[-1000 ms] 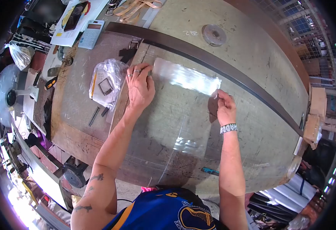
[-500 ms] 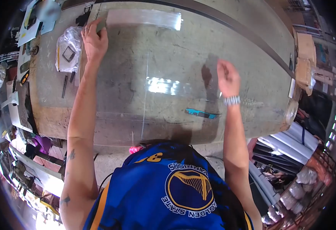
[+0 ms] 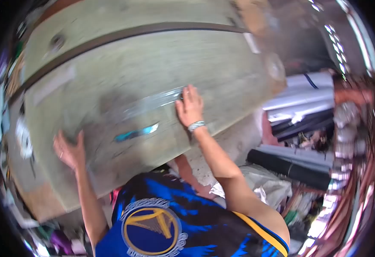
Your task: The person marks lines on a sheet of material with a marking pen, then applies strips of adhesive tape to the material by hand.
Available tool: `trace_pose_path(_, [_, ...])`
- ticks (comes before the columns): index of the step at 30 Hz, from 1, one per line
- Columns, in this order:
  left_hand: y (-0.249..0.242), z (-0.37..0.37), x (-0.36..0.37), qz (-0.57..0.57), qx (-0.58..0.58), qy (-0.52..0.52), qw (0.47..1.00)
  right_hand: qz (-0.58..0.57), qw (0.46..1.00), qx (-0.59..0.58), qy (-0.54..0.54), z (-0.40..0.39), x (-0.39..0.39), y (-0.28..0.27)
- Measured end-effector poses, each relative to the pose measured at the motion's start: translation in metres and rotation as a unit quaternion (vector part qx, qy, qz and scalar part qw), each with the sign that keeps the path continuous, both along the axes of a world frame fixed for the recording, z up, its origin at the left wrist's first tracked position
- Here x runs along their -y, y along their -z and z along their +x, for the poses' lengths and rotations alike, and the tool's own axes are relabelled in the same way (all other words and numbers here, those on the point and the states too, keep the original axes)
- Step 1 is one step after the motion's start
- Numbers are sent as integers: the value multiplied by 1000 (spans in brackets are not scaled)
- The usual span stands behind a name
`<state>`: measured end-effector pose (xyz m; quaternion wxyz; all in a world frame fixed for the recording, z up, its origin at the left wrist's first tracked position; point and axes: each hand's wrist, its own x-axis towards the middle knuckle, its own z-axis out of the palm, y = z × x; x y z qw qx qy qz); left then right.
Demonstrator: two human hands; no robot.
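My left hand (image 3: 69, 150) is over the left part of the worktable (image 3: 221, 64), fingers apart and nothing in them. My right hand (image 3: 190, 105), with a metal-banded watch (image 3: 196, 125) at the wrist, lies flat with fingers stretched out. Its fingertips are right at the end of a shiny, clear-looking band (image 3: 153, 103) on the tabletop. Between my hands, nearer my body, rests a teal and dark cutter (image 3: 136, 132). The picture is smeared by motion, so fine detail is lost.
A long dark bar (image 3: 144, 30) crosses the far side of the table. A pale strip (image 3: 54, 85) lies at the left, beside a plastic bag (image 3: 23, 137). Silvery rolls (image 3: 298, 92) and a black roll (image 3: 288, 167) are stacked off the table's right side.
The view has swung to the right. My left hand has come back from the bag and far strip, toward my body. My right hand has gone from loosely curled to stretched flat.
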<state>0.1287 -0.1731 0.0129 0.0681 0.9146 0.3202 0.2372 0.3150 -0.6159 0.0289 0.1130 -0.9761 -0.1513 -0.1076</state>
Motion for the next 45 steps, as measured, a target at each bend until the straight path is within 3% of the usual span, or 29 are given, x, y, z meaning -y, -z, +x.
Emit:
trace_pose_path(3, [20,-14,-14,-10,-43,-32,999,-50,992,-111,22,14,38,15])
trace_pose_path(8, [22,-47,-32,-9,-82,-140,987,-4,986,-138,-89,-18,15,0])
trace_pose_path(12, [29,-87,-84,-21,-146,-168,975,28,984,-141,-109,-37,-13,7])
trace_pose_path(13, [12,-83,-72,-97,-77,-144,982,28,985,-132,-111,-40,-22,-1])
trace_pose_path(15, [-25,-74,-48,-106,-135,-225,959,-27,985,-37,-169,-41,-33,-2])
trace_pose_path(17, [-11,-85,-69,-76,-190,-255,945,-32,978,-81,-189,-31,-45,-5])
trace_pose_path(19, [-1,-89,-83,-67,-121,-242,960,-3,977,-106,-185,-26,-44,9])
trace_pose_path(24, [-24,-89,-90,-129,-23,-258,957,-61,975,-133,-166,-29,-57,-3])
trace_pose_path(42, [-3,-134,-156,-199,110,-143,963,-96,971,-129,-179,-51,-100,0])
trace_pose_path(45, [-1,-138,-159,-225,123,-138,957,-73,978,-78,-177,-63,-108,0])
